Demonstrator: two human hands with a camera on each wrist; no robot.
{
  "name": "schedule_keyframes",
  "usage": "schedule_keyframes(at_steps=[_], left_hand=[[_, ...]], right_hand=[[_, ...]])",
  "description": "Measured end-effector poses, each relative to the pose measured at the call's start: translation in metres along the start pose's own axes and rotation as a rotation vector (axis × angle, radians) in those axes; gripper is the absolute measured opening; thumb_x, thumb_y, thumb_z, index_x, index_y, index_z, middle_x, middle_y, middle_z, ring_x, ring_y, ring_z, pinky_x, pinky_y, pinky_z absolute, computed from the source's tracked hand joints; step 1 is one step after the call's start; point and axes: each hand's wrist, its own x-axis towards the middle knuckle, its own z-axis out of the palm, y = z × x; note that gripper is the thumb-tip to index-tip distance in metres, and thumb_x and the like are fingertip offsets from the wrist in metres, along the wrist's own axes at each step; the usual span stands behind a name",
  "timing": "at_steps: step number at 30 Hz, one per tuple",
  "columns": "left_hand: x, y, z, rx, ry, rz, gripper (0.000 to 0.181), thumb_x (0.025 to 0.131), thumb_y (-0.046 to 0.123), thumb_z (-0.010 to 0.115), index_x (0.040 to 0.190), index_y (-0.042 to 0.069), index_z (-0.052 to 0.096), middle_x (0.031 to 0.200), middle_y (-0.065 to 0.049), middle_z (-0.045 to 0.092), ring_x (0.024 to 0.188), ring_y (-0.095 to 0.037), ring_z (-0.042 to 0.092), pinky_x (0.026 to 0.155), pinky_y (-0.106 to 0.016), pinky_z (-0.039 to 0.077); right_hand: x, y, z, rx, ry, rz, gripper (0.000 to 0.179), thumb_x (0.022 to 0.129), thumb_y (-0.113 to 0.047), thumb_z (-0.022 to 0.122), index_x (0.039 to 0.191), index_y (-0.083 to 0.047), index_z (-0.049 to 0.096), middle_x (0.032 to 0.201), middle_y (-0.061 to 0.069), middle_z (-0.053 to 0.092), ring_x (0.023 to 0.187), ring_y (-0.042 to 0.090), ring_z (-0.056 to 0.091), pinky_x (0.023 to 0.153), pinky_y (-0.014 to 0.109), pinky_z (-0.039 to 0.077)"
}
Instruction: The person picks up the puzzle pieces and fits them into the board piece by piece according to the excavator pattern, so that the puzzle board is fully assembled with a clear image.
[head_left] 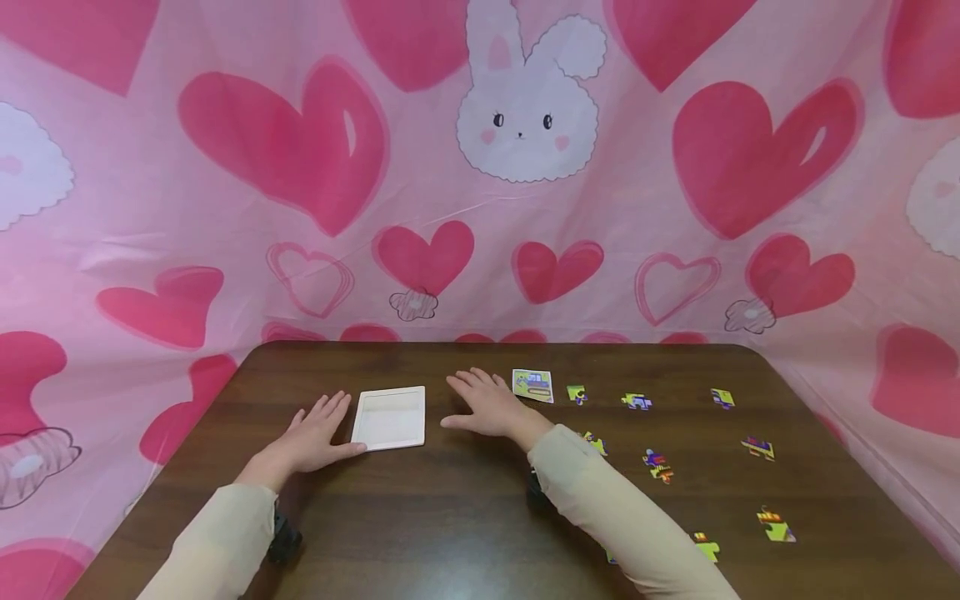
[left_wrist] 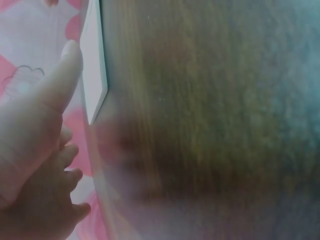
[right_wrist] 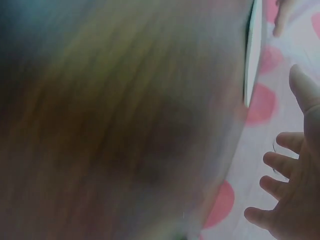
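A white square puzzle tray [head_left: 356,421] with a raised rim lies on the brown table between the hands. In the head view my left hand [head_left: 311,433] is at its left side, fingers straight and spread, the thumb tip right at the tray's near left corner. My right hand [head_left: 489,407] is spread out to the right of the tray, apart from it, with nothing in its fingers. The left wrist view has the left hand [left_wrist: 37,135] beside the tray's edge [left_wrist: 95,65]. In the right wrist view, spread fingers show on the right hand [right_wrist: 295,170].
Just beyond the right hand lies a small picture card [head_left: 532,386]. Several jigsaw pieces, among them a yellow-green piece [head_left: 776,527] and a blue-and-red piece [head_left: 657,465], are scattered over the table's right side; the right sleeve [head_left: 615,508] partly covers some. A pink heart-print cloth [head_left: 525,200] hangs behind the table.
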Motion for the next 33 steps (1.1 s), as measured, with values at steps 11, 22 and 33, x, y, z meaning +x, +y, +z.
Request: schedule_keyframes(at_steps=[11,22,33], left_hand=[[0.002,-0.005,-0.002,-0.05,-0.081,-0.018,0.097,0.079,0.055,0.061,0.142,-0.006,0.022,0.146,-0.027,0.018,0.133,-0.045,0.009,0.1,-0.064,0.001],[0.004,-0.007,0.001,0.036,-0.124,0.068,0.086,0.082,0.05,0.061,0.14,-0.005,0.03,0.144,-0.024,0.028,0.131,-0.046,0.017,0.099,-0.065,0.008],[0.006,0.01,0.003,0.057,-0.114,0.082,0.079,0.084,0.046,0.06,0.138,-0.005,0.035,0.142,-0.022,0.032,0.132,-0.043,0.02,0.103,-0.06,0.011]], right_hand=[[0.018,-0.03,0.02,-0.014,-0.051,-0.022,0.072,0.084,-0.054,0.058,0.141,-0.015,0.039,0.144,0.002,0.036,0.133,0.028,0.024,0.104,0.054,0.02],[0.023,-0.036,0.024,-0.027,-0.082,-0.042,0.06,0.083,-0.049,0.061,0.134,-0.018,0.049,0.142,-0.003,0.039,0.133,0.028,0.026,0.103,0.055,0.021],[0.013,-0.027,0.019,-0.018,-0.093,-0.061,0.06,0.083,-0.047,0.063,0.133,-0.015,0.051,0.141,-0.001,0.041,0.133,0.028,0.027,0.103,0.054,0.02]])
